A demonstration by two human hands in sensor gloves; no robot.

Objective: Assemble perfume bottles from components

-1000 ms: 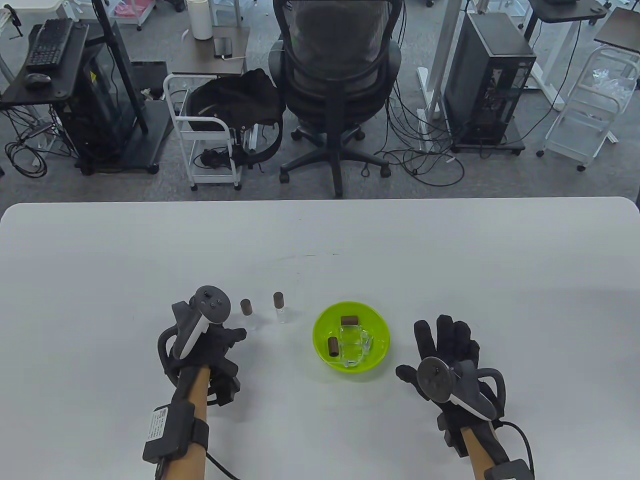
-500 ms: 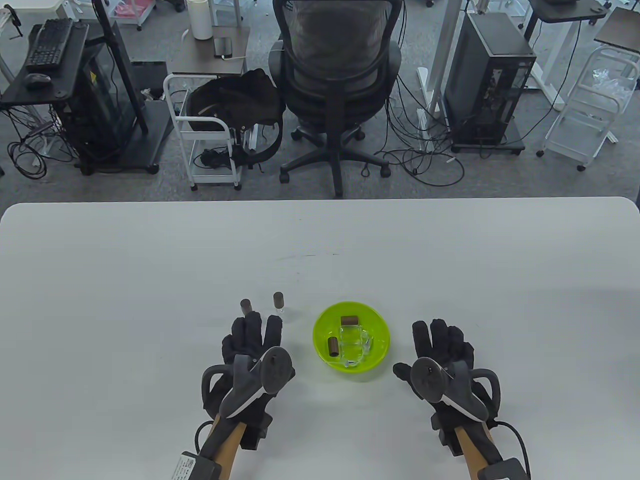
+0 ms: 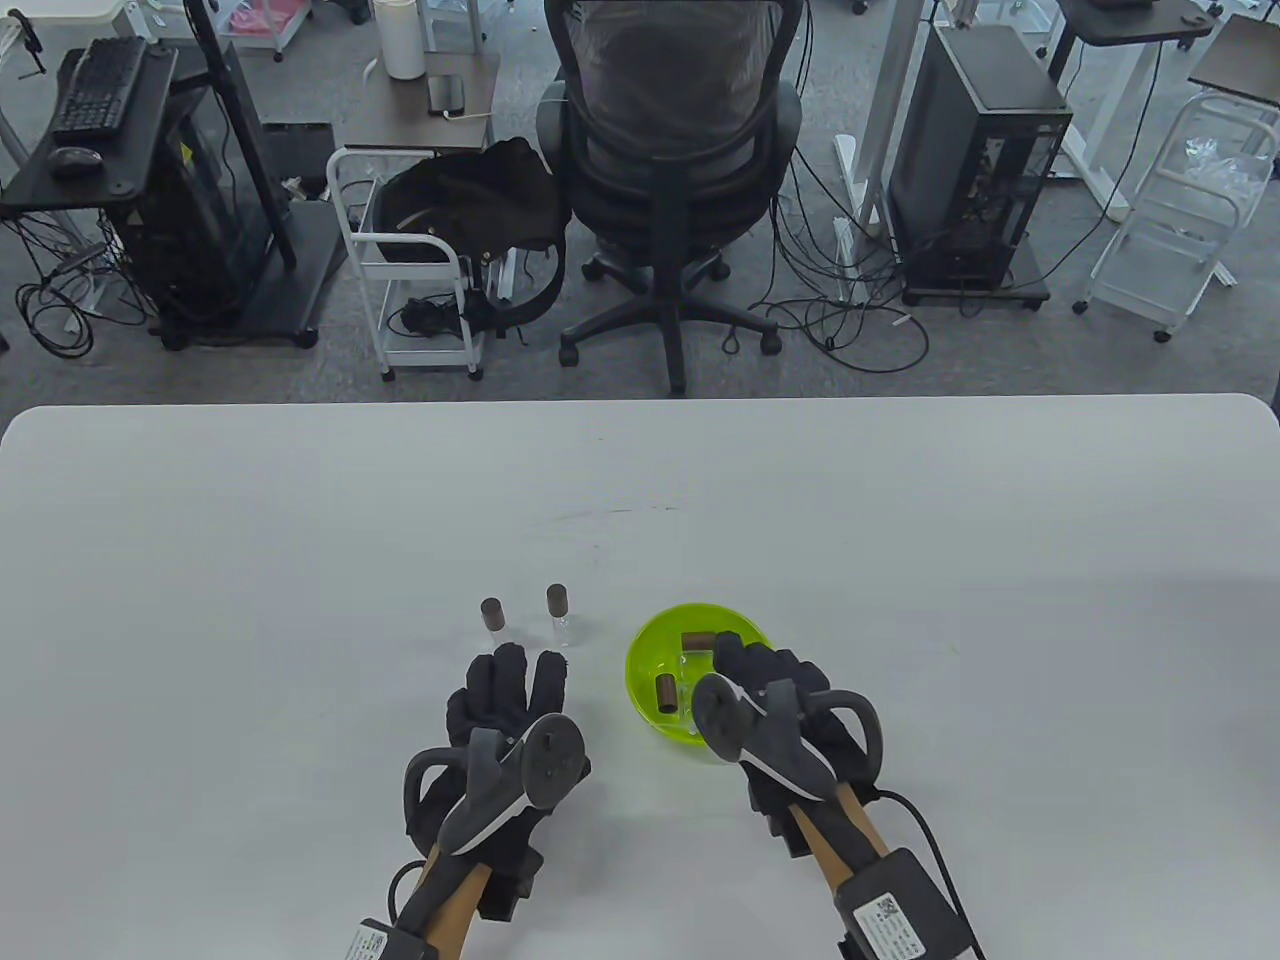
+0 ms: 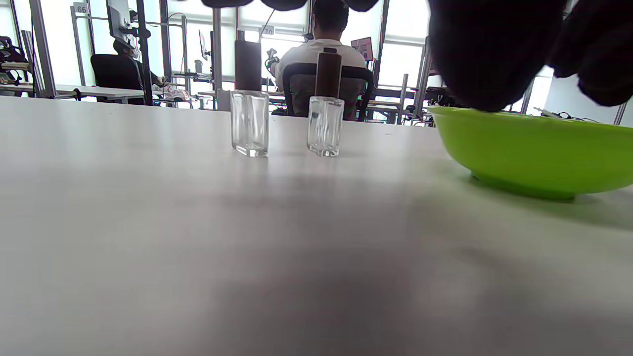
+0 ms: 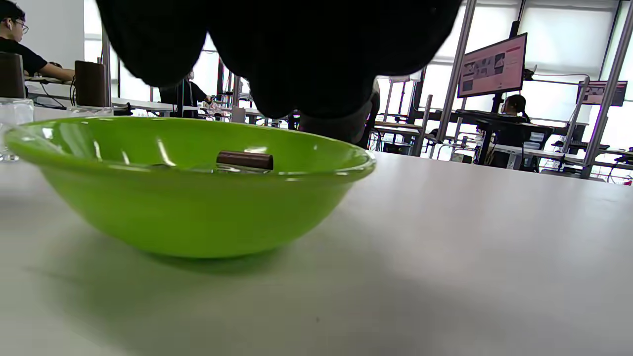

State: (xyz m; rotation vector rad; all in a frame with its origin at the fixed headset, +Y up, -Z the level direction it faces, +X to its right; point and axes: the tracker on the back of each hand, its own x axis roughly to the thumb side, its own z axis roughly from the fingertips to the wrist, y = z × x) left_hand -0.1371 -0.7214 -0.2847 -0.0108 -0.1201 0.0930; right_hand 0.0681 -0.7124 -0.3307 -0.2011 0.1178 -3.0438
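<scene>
Flat on the white bench [image 3: 300, 520], near the front edge and left of centre: left hand [image 3: 505, 700] in a black sensor glove, fingers [image 3: 510, 665] straight and spread, gripping nothing. Just beyond those fingertips, toward the far edge, standing upright side by side yet apart: two small clear glass perfume bottles with dark brown cylindrical caps, left one [image 3: 492, 622] and right one [image 3: 558, 612]; same pair in the left wrist view, at [image 4: 249, 101] and [image 4: 326, 106], both capped and clear of the hand.

To the right of the bottles, near the front edge around the middle of the bench: round lime-green plastic bowl [image 3: 650, 640], shown side-on in the right wrist view [image 5: 188, 198]. Reaching over the near-right part of its rim and down into it: right hand [image 3: 770, 690] in a black sensor glove, fingers [image 3: 740, 660] bent downward inside the bowl. Whether anything sits between those fingers cannot be told; hidden from above, and only dark glove at the top of the right wrist view.

Lying loose in the bowl: two dark brown cylindrical caps on their sides, one toward the far wall [image 3: 697, 641], also seen at [image 5: 245, 159], the other near the left wall [image 3: 665, 693]. A little clear glass beside the second cap, mostly covered by the hand.
</scene>
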